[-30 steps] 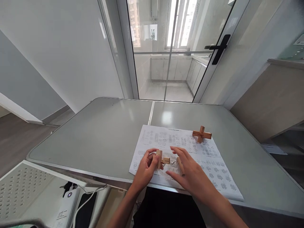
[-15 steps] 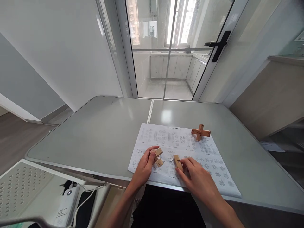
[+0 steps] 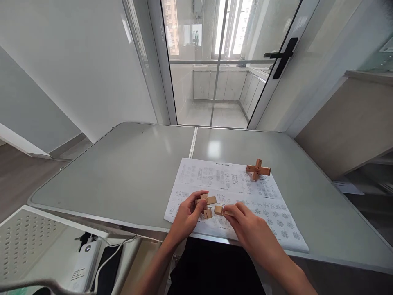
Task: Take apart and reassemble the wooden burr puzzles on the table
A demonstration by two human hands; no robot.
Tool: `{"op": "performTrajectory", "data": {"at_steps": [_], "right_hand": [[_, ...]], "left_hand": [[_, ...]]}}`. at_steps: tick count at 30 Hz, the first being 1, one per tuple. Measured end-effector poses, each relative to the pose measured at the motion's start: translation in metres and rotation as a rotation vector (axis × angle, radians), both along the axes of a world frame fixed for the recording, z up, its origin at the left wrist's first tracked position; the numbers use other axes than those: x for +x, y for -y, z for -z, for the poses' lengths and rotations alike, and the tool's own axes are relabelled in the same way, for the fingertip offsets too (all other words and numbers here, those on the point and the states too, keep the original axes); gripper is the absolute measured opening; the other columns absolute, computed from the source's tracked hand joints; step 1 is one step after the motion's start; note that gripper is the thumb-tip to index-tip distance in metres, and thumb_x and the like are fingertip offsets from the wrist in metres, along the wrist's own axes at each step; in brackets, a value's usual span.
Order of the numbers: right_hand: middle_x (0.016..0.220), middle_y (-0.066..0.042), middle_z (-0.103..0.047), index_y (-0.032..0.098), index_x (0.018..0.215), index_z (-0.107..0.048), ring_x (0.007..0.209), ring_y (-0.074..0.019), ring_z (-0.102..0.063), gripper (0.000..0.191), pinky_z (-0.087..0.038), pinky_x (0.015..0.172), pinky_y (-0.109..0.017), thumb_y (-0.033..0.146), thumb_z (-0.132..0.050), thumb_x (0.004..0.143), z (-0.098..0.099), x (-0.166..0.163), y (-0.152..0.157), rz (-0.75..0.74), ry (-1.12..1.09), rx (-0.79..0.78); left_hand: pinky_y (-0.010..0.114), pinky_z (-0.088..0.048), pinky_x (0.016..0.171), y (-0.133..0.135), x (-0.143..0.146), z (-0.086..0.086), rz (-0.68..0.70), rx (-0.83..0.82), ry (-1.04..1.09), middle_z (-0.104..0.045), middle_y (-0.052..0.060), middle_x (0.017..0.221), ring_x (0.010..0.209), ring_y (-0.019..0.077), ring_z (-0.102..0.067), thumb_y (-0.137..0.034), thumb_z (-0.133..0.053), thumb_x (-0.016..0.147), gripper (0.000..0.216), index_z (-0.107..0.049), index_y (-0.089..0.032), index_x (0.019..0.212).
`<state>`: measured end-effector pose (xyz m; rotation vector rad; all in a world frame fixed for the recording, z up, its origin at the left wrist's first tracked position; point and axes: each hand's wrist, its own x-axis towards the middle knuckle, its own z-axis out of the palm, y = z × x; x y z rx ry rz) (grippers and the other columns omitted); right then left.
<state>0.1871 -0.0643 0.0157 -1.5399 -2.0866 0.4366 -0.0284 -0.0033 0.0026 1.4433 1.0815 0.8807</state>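
My left hand [image 3: 188,213] is closed on a cluster of light wooden puzzle pieces [image 3: 211,200], whose ends jut out past the thumb and fingers. In my right hand [image 3: 245,219], thumb and fingers pinch a single notched wooden puzzle piece [image 3: 218,210], its square end turned toward the cluster. A small gap separates the two. Both hands are above a printed instruction sheet [image 3: 211,172] covered with small diagrams. Near the sheet's upper right lies a darker brown wooden cross puzzle [image 3: 258,169], apart from both hands.
The grey table [image 3: 123,172] has a metal edge and a seam. Below its left side, a white perforated bin [image 3: 27,241] holds a white power bank [image 3: 85,266], cables and a dark phone-like slab. A glass door [image 3: 215,90] with a black handle [image 3: 285,57] stands behind.
The right-hand piece has turned from upright-slanting to nearly level and moved left, closer to the cluster. My left hand has turned the cluster, showing different ends. The view has shifted slightly.
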Motion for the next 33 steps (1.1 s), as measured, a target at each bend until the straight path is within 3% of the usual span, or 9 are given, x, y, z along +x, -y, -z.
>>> {"op": "performTrajectory", "data": {"at_steps": [4, 9, 17, 22, 27, 30, 33], "right_hand": [[0.101, -0.005, -0.065, 0.026, 0.128, -0.051, 0.054, -0.0169, -0.063, 0.03, -0.048, 0.046, -0.029, 0.022, -0.026, 0.111, 0.007, -0.007, 0.001, -0.044, 0.144, 0.044], [0.097, -0.006, -0.073, 0.022, 0.128, -0.047, 0.067, -0.0218, -0.073, 0.022, -0.052, 0.054, -0.032, 0.03, -0.032, 0.114, 0.009, -0.008, -0.001, 0.017, 0.091, 0.123], [0.09, -0.004, -0.073, 0.023, 0.113, -0.055, 0.062, -0.018, -0.07, 0.021, -0.044, 0.052, -0.028, 0.024, -0.034, 0.113, 0.006, -0.008, -0.003, -0.038, 0.108, 0.209], [0.089, -0.003, -0.075, 0.022, 0.113, -0.056, 0.065, -0.0169, -0.072, 0.019, -0.044, 0.053, -0.027, 0.028, -0.038, 0.114, 0.007, -0.016, -0.003, -0.018, 0.019, 0.211], [0.085, -0.001, -0.074, 0.022, 0.112, -0.056, 0.056, -0.0147, -0.067, 0.024, -0.041, 0.049, -0.026, 0.032, -0.035, 0.115, 0.008, -0.018, -0.003, -0.025, 0.011, 0.225], [0.086, -0.002, -0.073, 0.023, 0.112, -0.057, 0.058, -0.0159, -0.068, 0.025, -0.043, 0.052, -0.027, 0.035, -0.035, 0.114, 0.009, -0.016, -0.003, -0.009, -0.006, 0.205], [0.088, -0.001, -0.074, 0.024, 0.113, -0.058, 0.061, -0.0173, -0.07, 0.021, -0.049, 0.056, -0.027, 0.037, -0.041, 0.112, 0.011, -0.013, -0.003, 0.027, -0.094, 0.104]], "left_hand": [[0.032, -0.051, 0.088, 0.0, 0.0, 0.0, 0.006, 0.031, 0.005, -0.073, 0.006, 0.111, 0.099, 0.0231, -0.066, -0.05, -0.052, 0.104, 0.043, -0.067, -0.024, 0.135], [0.032, -0.052, 0.09, -0.001, 0.001, 0.005, -0.016, -0.004, 0.074, -0.071, 0.007, 0.115, 0.102, 0.0227, -0.067, -0.047, -0.059, 0.102, 0.038, -0.066, -0.023, 0.13], [0.029, -0.052, 0.074, -0.001, 0.003, 0.005, 0.009, -0.05, 0.084, -0.07, 0.004, 0.092, 0.077, 0.0168, -0.062, -0.049, -0.062, 0.1, 0.041, -0.068, -0.02, 0.129], [0.028, -0.052, 0.067, 0.0, 0.004, 0.0, 0.026, 0.028, 0.097, -0.067, 0.01, 0.125, 0.072, 0.0126, -0.058, -0.047, -0.067, 0.097, 0.04, -0.073, -0.02, 0.126], [0.029, -0.052, 0.069, 0.0, 0.002, 0.002, 0.092, -0.031, 0.084, -0.071, 0.005, 0.087, 0.069, 0.015, -0.06, -0.049, -0.063, 0.101, 0.045, -0.069, -0.018, 0.133], [0.031, -0.055, 0.072, 0.001, 0.001, 0.003, 0.124, -0.025, 0.117, -0.073, 0.009, 0.111, 0.076, 0.0156, -0.064, -0.047, -0.062, 0.102, 0.044, -0.066, -0.02, 0.136], [0.035, -0.057, 0.088, 0.004, 0.0, 0.0, 0.186, -0.005, 0.126, -0.066, 0.011, 0.138, 0.105, 0.0228, -0.069, -0.038, -0.074, 0.094, 0.054, -0.059, -0.025, 0.144]]}}
